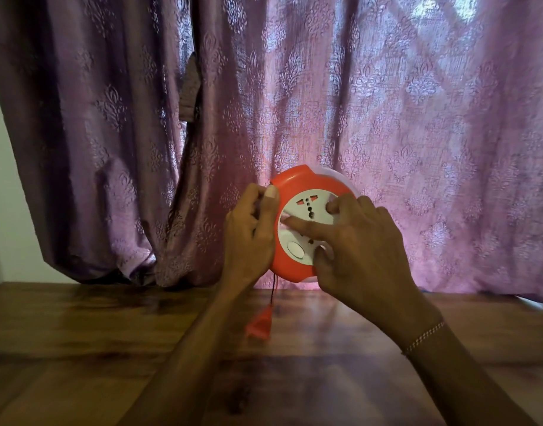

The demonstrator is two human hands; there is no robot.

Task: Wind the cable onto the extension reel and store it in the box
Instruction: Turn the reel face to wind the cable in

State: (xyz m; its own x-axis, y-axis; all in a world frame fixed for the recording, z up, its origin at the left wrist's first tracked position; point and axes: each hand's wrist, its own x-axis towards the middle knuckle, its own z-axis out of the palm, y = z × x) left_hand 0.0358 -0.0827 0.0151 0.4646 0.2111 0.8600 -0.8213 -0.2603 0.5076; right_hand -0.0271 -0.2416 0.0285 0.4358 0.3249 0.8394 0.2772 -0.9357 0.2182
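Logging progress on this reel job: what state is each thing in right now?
Extension reel: held upright, off the table.
Cable: short end hanging below the reel.
Plug: dangling, unplugged.
Left hand: gripping the reel's rim.
Right hand: fingers on the white socket face.
Curtain: drawn.

Dim room, daylight glowing through the purple curtain point(387, 124), soft sheen on the wooden table point(79, 333), wide-angle edge bending

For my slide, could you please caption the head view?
Left hand grips the orange reel while right hand turns its white face; plug dangles over the wooden table.
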